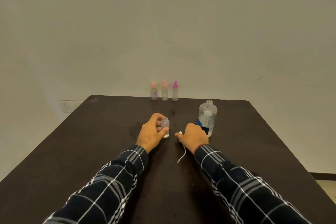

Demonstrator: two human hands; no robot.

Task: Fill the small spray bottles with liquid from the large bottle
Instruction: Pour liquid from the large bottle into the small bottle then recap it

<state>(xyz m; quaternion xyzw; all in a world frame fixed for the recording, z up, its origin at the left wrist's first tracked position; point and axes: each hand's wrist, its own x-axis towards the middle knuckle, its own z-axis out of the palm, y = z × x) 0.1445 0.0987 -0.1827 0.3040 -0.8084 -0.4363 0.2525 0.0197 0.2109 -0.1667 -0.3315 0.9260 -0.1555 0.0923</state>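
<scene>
A small clear spray bottle (165, 125) stands uncapped on the dark table (91, 142), with a little liquid at its bottom. My left hand (151, 132) grips it, fingers behind and thumb in front. My right hand (194, 135) lies on the table just to its right and holds a white spray head (180, 133), whose thin white tube (182, 155) trails toward me. The large clear bottle (207, 117) stands open behind my right hand, with a blue label low on its side.
Three capped small spray bottles stand in a row at the table's far edge: two with pink caps (153, 92) (164, 91) and one with a purple cap (175, 91). A plain wall rises right behind them. Wet patches darken the table left of my hand.
</scene>
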